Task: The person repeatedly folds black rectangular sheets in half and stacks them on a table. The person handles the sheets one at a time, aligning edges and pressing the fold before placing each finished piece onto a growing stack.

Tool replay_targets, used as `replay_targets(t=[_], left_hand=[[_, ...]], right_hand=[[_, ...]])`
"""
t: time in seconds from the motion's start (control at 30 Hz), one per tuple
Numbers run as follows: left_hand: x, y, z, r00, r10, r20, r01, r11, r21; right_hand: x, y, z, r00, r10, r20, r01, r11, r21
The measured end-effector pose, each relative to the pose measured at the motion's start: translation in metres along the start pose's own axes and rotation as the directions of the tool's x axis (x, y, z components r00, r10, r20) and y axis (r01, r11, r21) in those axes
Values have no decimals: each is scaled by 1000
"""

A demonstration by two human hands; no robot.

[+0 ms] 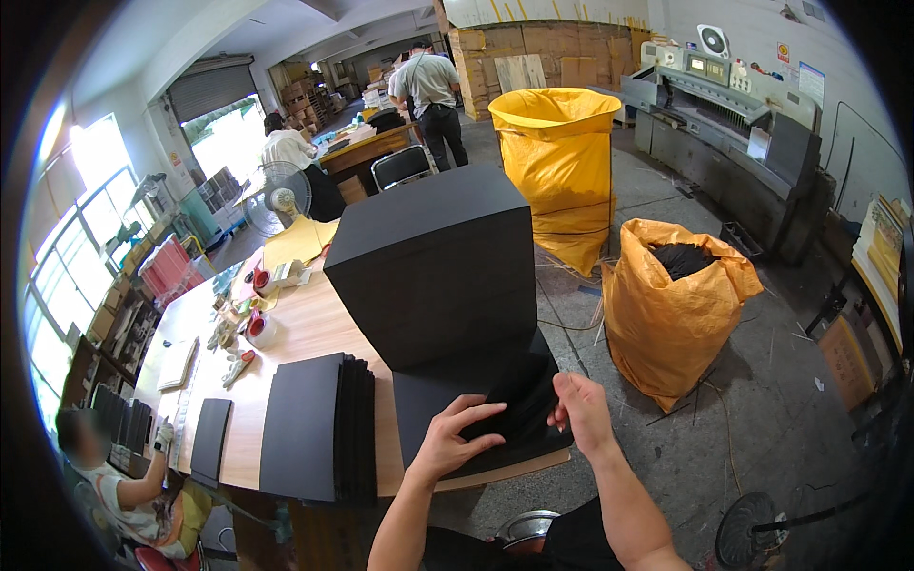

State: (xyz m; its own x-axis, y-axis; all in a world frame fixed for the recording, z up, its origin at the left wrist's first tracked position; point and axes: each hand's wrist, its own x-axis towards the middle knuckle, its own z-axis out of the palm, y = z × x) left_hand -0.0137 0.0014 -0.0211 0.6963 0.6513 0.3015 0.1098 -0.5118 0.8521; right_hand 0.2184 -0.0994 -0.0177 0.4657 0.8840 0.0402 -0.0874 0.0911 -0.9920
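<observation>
A low stack of black sheets (419, 404) lies at the near edge of the table, in front of a tall black block-shaped stack (443, 285). On the low stack, a darker patch of black sheet (519, 395) looks bent between my hands. My left hand (455, 440) rests at its left side, thumb and fingers apart. At the right side, my right hand (579, 411) has its fingers curled in a pinch at the sheet's edge; how much they grip is hard to see, black on black.
More black boards (309, 423) stand piled to the left, near a smaller dark board (210, 440). Red-and-white tape rolls (259, 328) lie farther back. An orange sack (671, 324) and a yellow sack (557, 171) stand right. A gloved co-worker (143, 490) sits at left.
</observation>
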Motion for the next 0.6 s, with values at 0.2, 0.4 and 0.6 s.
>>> replay_targets(t=[0.2, 0.4, 0.6], left_hand=[[0, -4, 2, 998, 54, -24, -51, 991, 124], [2, 2, 2, 991, 134, 15, -134, 978, 161], [1, -1, 2, 998, 56, 11, -57, 996, 67]], right_hand=[[4, -4, 8, 997, 76, 9, -76, 991, 110], [6, -3, 2, 990, 128, 56, -138, 959, 249], [3, 8, -5, 995, 55, 80, -75, 958, 278]])
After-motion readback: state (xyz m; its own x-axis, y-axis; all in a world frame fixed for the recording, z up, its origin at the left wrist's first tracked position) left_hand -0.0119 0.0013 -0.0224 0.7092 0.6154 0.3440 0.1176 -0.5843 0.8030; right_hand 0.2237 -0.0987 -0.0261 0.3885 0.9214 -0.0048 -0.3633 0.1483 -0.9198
